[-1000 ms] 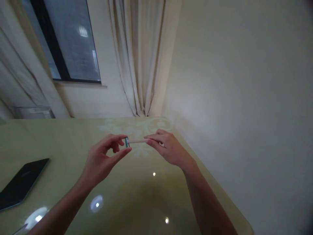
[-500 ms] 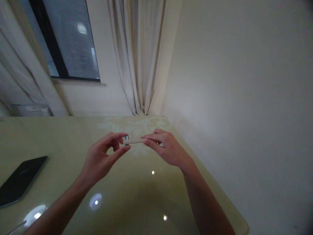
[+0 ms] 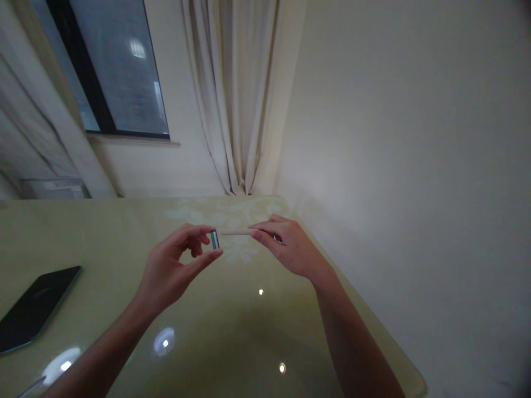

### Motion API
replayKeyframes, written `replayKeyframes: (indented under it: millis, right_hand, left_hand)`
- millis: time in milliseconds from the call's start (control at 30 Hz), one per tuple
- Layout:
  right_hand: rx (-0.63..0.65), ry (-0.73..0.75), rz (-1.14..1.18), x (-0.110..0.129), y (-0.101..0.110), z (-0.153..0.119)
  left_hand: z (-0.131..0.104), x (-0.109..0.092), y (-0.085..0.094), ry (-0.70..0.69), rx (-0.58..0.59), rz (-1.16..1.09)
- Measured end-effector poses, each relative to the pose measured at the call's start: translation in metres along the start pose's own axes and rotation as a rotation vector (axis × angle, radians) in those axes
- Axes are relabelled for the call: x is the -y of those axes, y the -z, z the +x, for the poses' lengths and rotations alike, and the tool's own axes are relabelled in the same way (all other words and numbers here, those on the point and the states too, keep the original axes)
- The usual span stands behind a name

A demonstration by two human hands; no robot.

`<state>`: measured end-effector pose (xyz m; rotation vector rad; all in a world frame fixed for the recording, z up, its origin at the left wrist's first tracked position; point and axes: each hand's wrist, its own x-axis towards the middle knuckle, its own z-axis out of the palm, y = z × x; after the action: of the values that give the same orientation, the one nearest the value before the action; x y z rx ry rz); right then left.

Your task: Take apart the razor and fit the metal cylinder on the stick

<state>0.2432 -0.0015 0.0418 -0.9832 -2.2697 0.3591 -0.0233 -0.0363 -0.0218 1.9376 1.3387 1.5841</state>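
My left hand [image 3: 174, 265] pinches a small teal head piece [image 3: 214, 239] between thumb and forefinger. My right hand [image 3: 290, 249] holds the far end of a thin pale handle [image 3: 235, 232] with its fingertips; the handle points left toward the teal piece. The handle's tip is right beside the teal piece, and I cannot tell whether the two are joined. Both hands hover a little above the glossy yellow-green table [image 3: 232, 331], near its far right corner.
A dark phone [image 3: 33, 307] lies flat on the table at the far left. The table's right edge runs close along a plain wall [image 3: 415, 193]. Behind the table hang a pale curtain [image 3: 236, 99] and a dark window [image 3: 116, 66].
My right hand has shifted slightly right and up, lifting the handle's line a little above the teal piece. The teal piece has turned in my left fingers. The phone has not moved.
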Motion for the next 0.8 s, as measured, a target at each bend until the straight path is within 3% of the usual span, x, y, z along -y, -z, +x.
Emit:
replayKeyframes:
  millis: [100, 267, 433, 533, 733, 800]
  right_hand:
    - [0.028, 0.034, 0.040, 0.002, -0.002, 0.000]
    - [-0.012, -0.036, -0.050, 0.002, -0.003, 0.001]
    - [0.060, -0.030, -0.023, 0.002, -0.004, 0.002]
    - [0.018, -0.089, -0.078, 0.000, -0.006, 0.000]
    - [0.099, -0.019, 0.064, -0.002, -0.016, -0.008]
    - [0.068, -0.052, 0.031, -0.003, -0.017, -0.009]
  left_hand:
    - [0.000, -0.001, -0.001, -0.013, 0.015, 0.001]
    - [0.000, -0.001, -0.003, 0.002, 0.020, 0.021]
    - [0.000, 0.001, -0.006, 0.013, 0.030, 0.011]
    - [0.000, 0.002, -0.007, 0.017, 0.038, 0.023]
    - [0.002, 0.005, -0.011, 0.032, 0.074, 0.027]
    - [0.001, 0.006, -0.012, 0.025, 0.072, 0.019]
